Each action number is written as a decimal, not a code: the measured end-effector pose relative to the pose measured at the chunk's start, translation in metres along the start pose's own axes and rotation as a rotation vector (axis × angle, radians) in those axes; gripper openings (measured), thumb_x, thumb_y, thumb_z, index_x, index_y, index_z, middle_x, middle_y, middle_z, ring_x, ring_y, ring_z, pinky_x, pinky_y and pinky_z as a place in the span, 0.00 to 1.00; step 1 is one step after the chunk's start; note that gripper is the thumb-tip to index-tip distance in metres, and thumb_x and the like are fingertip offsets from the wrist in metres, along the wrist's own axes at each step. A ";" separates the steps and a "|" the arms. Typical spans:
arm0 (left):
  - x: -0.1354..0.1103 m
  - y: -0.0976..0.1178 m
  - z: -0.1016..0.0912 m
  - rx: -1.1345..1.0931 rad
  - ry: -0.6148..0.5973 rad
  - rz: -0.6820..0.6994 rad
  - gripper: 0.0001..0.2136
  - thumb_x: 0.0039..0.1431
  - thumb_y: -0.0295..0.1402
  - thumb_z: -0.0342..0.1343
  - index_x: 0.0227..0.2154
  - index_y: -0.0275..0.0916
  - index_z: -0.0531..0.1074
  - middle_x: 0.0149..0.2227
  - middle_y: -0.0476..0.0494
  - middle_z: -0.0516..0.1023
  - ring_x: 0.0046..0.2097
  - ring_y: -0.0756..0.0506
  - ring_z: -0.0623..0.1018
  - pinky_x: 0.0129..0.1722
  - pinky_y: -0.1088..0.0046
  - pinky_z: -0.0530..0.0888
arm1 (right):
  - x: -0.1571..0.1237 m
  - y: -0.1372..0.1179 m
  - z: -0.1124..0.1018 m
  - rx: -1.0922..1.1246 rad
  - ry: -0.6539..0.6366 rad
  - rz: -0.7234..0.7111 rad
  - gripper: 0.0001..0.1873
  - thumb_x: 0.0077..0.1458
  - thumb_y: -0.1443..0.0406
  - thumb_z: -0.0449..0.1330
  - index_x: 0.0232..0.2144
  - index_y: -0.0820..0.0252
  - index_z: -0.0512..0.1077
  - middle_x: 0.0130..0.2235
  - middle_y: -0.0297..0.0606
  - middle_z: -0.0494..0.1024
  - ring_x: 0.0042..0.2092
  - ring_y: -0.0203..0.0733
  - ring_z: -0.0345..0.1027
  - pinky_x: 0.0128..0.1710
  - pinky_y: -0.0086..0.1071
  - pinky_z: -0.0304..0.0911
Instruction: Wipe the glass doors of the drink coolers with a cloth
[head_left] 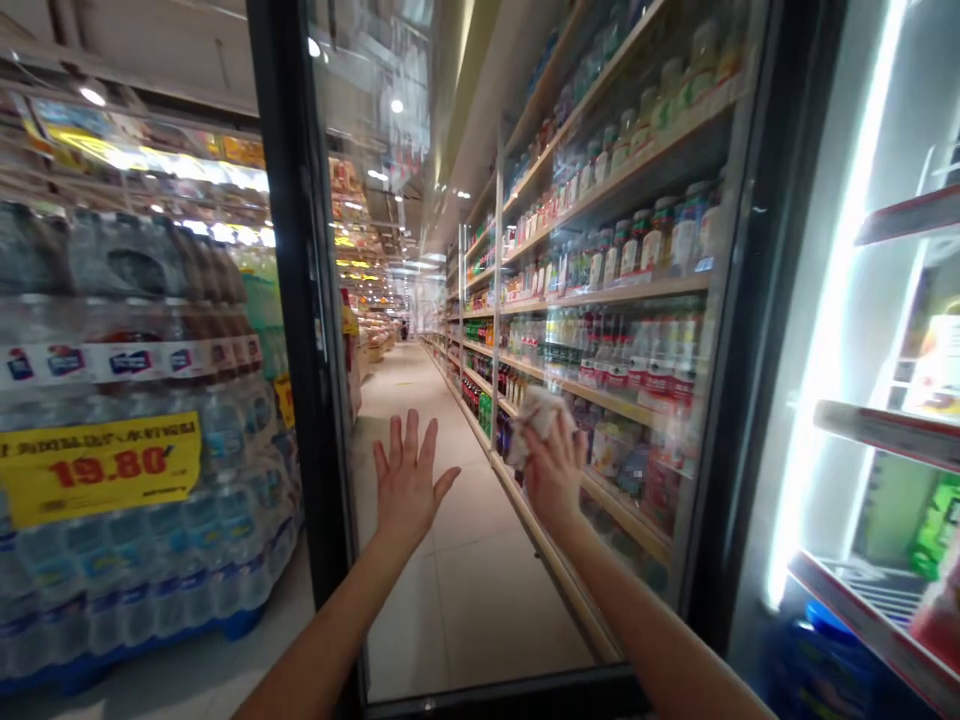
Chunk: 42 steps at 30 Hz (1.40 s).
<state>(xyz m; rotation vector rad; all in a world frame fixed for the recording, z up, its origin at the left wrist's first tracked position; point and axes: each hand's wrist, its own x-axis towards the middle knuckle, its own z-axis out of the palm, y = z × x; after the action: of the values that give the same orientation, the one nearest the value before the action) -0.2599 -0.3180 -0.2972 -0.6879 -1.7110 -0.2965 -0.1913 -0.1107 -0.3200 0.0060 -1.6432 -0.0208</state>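
A glass door [480, 620] in a black frame stands swung out in front of me. Against its pane, my left hand [407, 475] lies flat with the fingers spread, holding nothing. To the right of it, my right hand [553, 470] presses a crumpled whitish cloth [541, 412] to the glass. The cloth sits under and above the fingers, and part of it is hidden by them. Both forearms reach up from the bottom edge of the view.
Lit cooler shelves [885, 430] stand close on the right. Stacked bottled-water packs [135, 530] with a yellow price sign [105, 465] rise on the left. Through the pane show an aisle floor [409, 375] and long shelves of bottled drinks [637, 245].
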 end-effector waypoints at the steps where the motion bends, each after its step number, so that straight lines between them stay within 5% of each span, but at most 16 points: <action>1: -0.002 -0.001 -0.001 0.002 -0.009 0.009 0.38 0.57 0.42 0.52 0.64 0.43 0.36 0.65 0.33 0.46 0.66 0.34 0.43 0.58 0.42 0.53 | -0.001 -0.021 0.006 0.030 -0.044 -0.105 0.23 0.54 0.71 0.50 0.52 0.51 0.65 0.57 0.43 0.65 0.65 0.48 0.42 0.61 0.54 0.37; 3: -0.004 -0.003 -0.003 0.000 -0.026 0.039 0.37 0.57 0.42 0.52 0.64 0.43 0.38 0.65 0.33 0.47 0.66 0.35 0.45 0.58 0.43 0.53 | -0.004 -0.043 0.012 0.063 -0.126 -0.253 0.24 0.54 0.72 0.50 0.52 0.48 0.65 0.57 0.38 0.66 0.64 0.46 0.44 0.62 0.52 0.31; 5: -0.007 -0.005 -0.005 0.000 -0.039 0.057 0.36 0.57 0.42 0.52 0.63 0.43 0.40 0.64 0.33 0.48 0.65 0.35 0.45 0.59 0.44 0.53 | -0.015 -0.029 0.005 0.044 -0.140 -0.262 0.23 0.54 0.72 0.50 0.51 0.48 0.66 0.56 0.37 0.68 0.63 0.45 0.48 0.63 0.53 0.31; 9: -0.011 0.002 -0.005 0.005 -0.040 0.021 0.35 0.58 0.40 0.52 0.63 0.42 0.41 0.64 0.32 0.50 0.66 0.36 0.44 0.59 0.43 0.53 | -0.039 0.060 -0.028 -0.131 0.030 0.085 0.23 0.56 0.70 0.48 0.53 0.57 0.65 0.55 0.48 0.68 0.62 0.53 0.49 0.58 0.58 0.43; 11: -0.014 0.008 -0.002 0.002 -0.033 -0.010 0.35 0.58 0.39 0.52 0.63 0.41 0.41 0.64 0.32 0.50 0.66 0.36 0.43 0.59 0.43 0.52 | -0.044 0.077 -0.035 -0.173 0.081 0.219 0.24 0.57 0.68 0.46 0.56 0.60 0.61 0.56 0.52 0.65 0.62 0.57 0.49 0.55 0.61 0.46; 13: -0.018 0.011 0.001 0.000 -0.029 -0.034 0.35 0.58 0.40 0.52 0.63 0.40 0.42 0.64 0.31 0.50 0.66 0.35 0.42 0.59 0.43 0.52 | -0.045 0.056 -0.029 -0.122 0.014 0.168 0.25 0.56 0.67 0.48 0.57 0.59 0.60 0.57 0.52 0.64 0.64 0.58 0.45 0.56 0.60 0.46; 18: -0.026 0.006 0.000 0.027 -0.053 0.012 0.32 0.58 0.42 0.51 0.62 0.37 0.48 0.64 0.31 0.50 0.66 0.35 0.43 0.59 0.45 0.52 | -0.043 -0.049 0.003 0.054 -0.223 -0.195 0.26 0.53 0.69 0.53 0.55 0.49 0.62 0.56 0.39 0.66 0.66 0.49 0.37 0.61 0.56 0.30; 20: -0.030 0.004 -0.002 0.034 -0.071 0.031 0.32 0.57 0.42 0.51 0.61 0.36 0.50 0.63 0.31 0.51 0.66 0.36 0.44 0.59 0.47 0.52 | -0.049 -0.044 0.002 0.042 -0.218 -0.191 0.24 0.53 0.70 0.53 0.53 0.48 0.64 0.55 0.39 0.68 0.65 0.47 0.40 0.61 0.55 0.27; 22: -0.036 0.006 -0.002 0.043 -0.100 0.015 0.31 0.57 0.42 0.53 0.61 0.36 0.52 0.63 0.30 0.51 0.66 0.35 0.44 0.60 0.46 0.51 | -0.060 -0.008 -0.010 -0.019 -0.208 -0.125 0.23 0.54 0.70 0.52 0.52 0.51 0.65 0.53 0.41 0.70 0.64 0.47 0.42 0.61 0.55 0.31; 26: -0.056 0.018 0.003 0.053 -0.151 -0.017 0.32 0.54 0.41 0.56 0.60 0.34 0.55 0.63 0.29 0.50 0.65 0.33 0.44 0.59 0.45 0.52 | -0.074 0.055 -0.032 -0.231 -0.089 0.192 0.24 0.56 0.68 0.47 0.55 0.62 0.62 0.54 0.51 0.67 0.63 0.54 0.45 0.57 0.57 0.43; 28: -0.065 0.023 0.005 0.062 -0.151 -0.013 0.33 0.53 0.41 0.57 0.59 0.34 0.56 0.63 0.29 0.51 0.65 0.33 0.44 0.59 0.45 0.53 | -0.073 0.040 -0.028 -0.242 -0.092 0.247 0.24 0.56 0.67 0.46 0.55 0.65 0.61 0.55 0.54 0.65 0.64 0.56 0.42 0.56 0.57 0.45; 32: -0.072 0.021 0.007 0.071 -0.121 0.008 0.33 0.54 0.42 0.56 0.60 0.35 0.54 0.63 0.30 0.52 0.65 0.33 0.45 0.58 0.46 0.54 | -0.067 -0.036 -0.006 -0.029 -0.223 -0.091 0.20 0.54 0.67 0.50 0.49 0.62 0.68 0.53 0.46 0.68 0.66 0.52 0.36 0.61 0.53 0.35; 34: -0.072 0.019 0.007 0.071 -0.107 0.019 0.33 0.54 0.42 0.55 0.60 0.35 0.53 0.63 0.30 0.52 0.66 0.34 0.45 0.59 0.46 0.54 | -0.071 -0.044 -0.001 0.025 -0.241 -0.181 0.18 0.53 0.68 0.51 0.47 0.59 0.70 0.52 0.42 0.69 0.65 0.49 0.37 0.62 0.52 0.30; 36: -0.071 0.018 0.007 0.073 -0.100 0.022 0.33 0.55 0.42 0.55 0.60 0.35 0.53 0.63 0.30 0.52 0.66 0.35 0.44 0.59 0.47 0.53 | -0.079 -0.017 -0.007 -0.030 -0.229 -0.106 0.19 0.54 0.67 0.50 0.48 0.59 0.69 0.53 0.44 0.69 0.65 0.49 0.40 0.62 0.53 0.33; 39: -0.071 0.019 0.007 0.072 -0.098 0.021 0.32 0.54 0.40 0.56 0.60 0.35 0.54 0.63 0.30 0.53 0.66 0.35 0.44 0.59 0.47 0.53 | -0.090 0.046 -0.023 -0.231 -0.129 0.292 0.25 0.57 0.65 0.45 0.55 0.66 0.62 0.55 0.54 0.64 0.64 0.55 0.43 0.57 0.58 0.43; 42: -0.071 0.020 0.009 0.060 -0.093 0.014 0.33 0.54 0.40 0.56 0.61 0.36 0.52 0.63 0.30 0.53 0.66 0.35 0.45 0.59 0.46 0.53 | -0.088 0.055 -0.027 -0.280 -0.073 0.473 0.27 0.57 0.64 0.44 0.57 0.71 0.58 0.57 0.60 0.60 0.64 0.60 0.40 0.55 0.60 0.46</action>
<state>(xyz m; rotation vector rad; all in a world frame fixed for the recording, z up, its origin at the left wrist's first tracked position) -0.2467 -0.3180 -0.3707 -0.6782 -1.7958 -0.2054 -0.1579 -0.0544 -0.4051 -0.6015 -1.6669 0.1120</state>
